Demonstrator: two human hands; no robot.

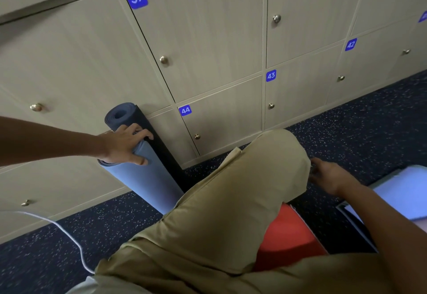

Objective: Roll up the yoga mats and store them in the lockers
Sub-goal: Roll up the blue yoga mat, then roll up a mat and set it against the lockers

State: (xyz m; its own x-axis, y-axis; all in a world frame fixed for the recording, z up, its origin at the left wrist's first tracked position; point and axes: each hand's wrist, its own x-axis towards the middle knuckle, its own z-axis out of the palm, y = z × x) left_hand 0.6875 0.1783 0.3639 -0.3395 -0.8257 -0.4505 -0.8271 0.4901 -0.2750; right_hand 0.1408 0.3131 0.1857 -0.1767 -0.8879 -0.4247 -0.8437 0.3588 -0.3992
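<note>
A bent knee in tan trousers [242, 189] fills the foreground, and an orange rolled mat [286, 236] is seen tucked under it on the speckled dark floor [369, 118]. Beyond the knee, two rolled mats are stood on end against the wall of lockers [208, 39]: a lighter blue rolled mat [147, 182] in front and a dark navy rolled mat [129, 118] just behind it, touching the closed door below number 37. The blue roll is grasped near its top by the left hand [126, 145], fingers curled over the upper edge and thumb pressed to its face. The right hand [328, 175] is held low beside the knee, near a pale flat mat [406, 194]; whether anything is pinched by it cannot be told, since its fingertips are hidden behind the trouser leg. A white cable [69, 236] is trailed across the floor at lower left.

Every locker door in view is shut, so storage is judged not yet begun. Trouble is most likely if the left grasp is loosened: the blue roll could spring open or tip sideways, and the navy roll leaning behind it could be knocked over. The cable could also be snagged when the body is shifted
</note>
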